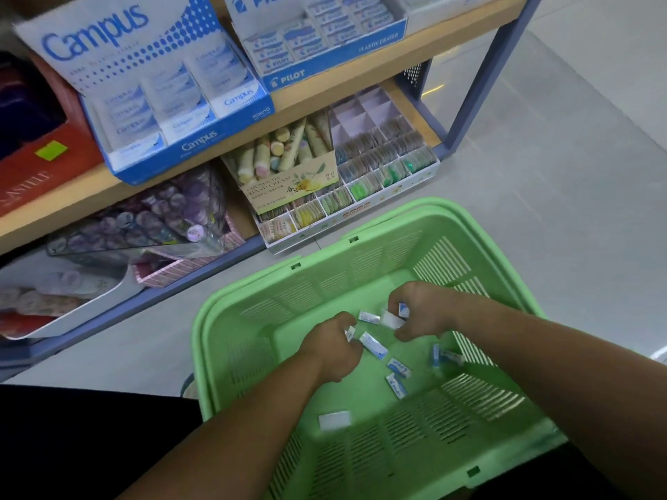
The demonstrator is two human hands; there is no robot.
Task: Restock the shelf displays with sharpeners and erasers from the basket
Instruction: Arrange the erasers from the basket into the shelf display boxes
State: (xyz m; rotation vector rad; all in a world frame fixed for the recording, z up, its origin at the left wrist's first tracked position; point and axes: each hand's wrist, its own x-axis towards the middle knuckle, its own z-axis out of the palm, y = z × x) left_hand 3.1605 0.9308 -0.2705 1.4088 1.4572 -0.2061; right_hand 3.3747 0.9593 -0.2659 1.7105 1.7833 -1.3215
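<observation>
Both hands in the green basket (325, 279), lower centre of frame, picking erasers.

Left hand (334, 350): fingers curled, pinching one small white eraser (349, 333). Right hand (422, 312): fingers closed round blue-white erasers (403, 310). Loose erasers (373, 345) are scattered on the basket floor; print too blurred to read. On the shelf at upper left is a blue "Campus" display box (198, 138), marked "KOKUYO" on its corner. Upper centre: a "PILOT" box (288, 79) reading "PLASTIC ERASER". Below them is a "HAND CREAM" carton (288, 185).
</observation>
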